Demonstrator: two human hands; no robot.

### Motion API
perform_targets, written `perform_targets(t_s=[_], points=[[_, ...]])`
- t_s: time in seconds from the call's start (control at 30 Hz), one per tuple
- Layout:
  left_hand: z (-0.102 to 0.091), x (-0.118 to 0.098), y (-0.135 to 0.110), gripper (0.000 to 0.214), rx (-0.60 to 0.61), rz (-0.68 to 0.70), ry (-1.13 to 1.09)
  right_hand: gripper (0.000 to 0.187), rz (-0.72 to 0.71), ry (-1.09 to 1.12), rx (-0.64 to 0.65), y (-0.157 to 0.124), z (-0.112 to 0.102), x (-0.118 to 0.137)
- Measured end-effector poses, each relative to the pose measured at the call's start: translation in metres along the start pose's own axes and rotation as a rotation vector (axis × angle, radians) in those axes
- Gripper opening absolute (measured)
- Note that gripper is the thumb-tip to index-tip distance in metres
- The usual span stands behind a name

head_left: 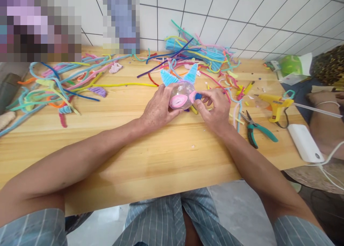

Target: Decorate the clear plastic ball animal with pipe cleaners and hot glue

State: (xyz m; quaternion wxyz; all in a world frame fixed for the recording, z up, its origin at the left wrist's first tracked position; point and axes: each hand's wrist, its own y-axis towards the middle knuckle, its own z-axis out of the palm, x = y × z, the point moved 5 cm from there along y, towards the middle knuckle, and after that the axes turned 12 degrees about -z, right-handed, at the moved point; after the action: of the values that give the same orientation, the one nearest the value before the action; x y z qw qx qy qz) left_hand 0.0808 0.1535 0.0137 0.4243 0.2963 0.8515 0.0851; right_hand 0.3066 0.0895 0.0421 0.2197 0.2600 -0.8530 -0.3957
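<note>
Near the middle of the table is a clear round plastic ball (184, 89) with pink oval rings on its front and two light-blue fuzzy ears on top. My left hand (162, 104) grips the ball from its left side, fingers behind and thumb along the lower edge. At the ball's right side, my right hand (215, 105) pinches a small dark-blue piece (198, 96) between thumb and fingers, against or very near the right pink oval. What the blue piece is made of cannot be made out.
Pipe cleaners (72, 74) lie tangled at the left, with a bundle of blue pipe cleaners (199, 48) by the tiled wall. To the right are pliers (256, 127), a yellow glue gun (276, 104) and a white power bank (305, 143). Another person's arm (324, 113) rests at the right edge.
</note>
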Motion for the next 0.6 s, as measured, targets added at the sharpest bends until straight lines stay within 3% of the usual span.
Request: perform_targets(t_s=[0.6], points=[[0.0014, 0.0036, -0.0005, 0.083, 0.002, 0.007, -0.013, 0.019, -0.044, 0.0, 0.022, 0.003, 0.0, 0.0051]])
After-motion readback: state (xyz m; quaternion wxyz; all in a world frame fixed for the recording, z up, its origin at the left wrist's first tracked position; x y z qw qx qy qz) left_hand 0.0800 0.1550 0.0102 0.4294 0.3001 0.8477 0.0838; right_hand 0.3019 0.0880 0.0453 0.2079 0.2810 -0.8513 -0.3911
